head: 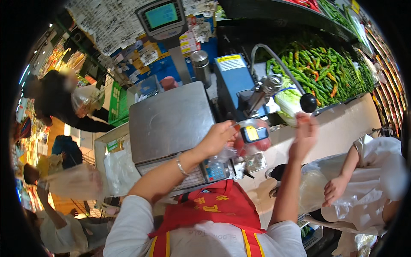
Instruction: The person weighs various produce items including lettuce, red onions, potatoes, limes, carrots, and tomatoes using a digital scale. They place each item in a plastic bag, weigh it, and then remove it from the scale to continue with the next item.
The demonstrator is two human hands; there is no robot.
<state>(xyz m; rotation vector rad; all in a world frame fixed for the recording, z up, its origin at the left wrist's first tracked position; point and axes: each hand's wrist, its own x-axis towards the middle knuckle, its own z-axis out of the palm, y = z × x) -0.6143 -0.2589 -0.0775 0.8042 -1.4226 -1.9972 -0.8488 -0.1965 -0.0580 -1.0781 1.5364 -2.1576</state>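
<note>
My left hand, with a silver bracelet on its wrist, grips the gathered neck of a clear plastic bag with reddish produce in it. The bag hangs right of the metal weighing plate, in front of a blue bag-sealing machine. A dark device with a yellow label overlaps the bag. My right hand is raised and blurred, just below the black ball knob of the machine's curved lever; a gap between them cannot be judged. Whether its fingers hold anything is unclear.
Green chilies fill a display at the upper right, with a napa cabbage near the machine. The scale's display stands above the plate. One person is at the right, others at the left. A green crate stands left.
</note>
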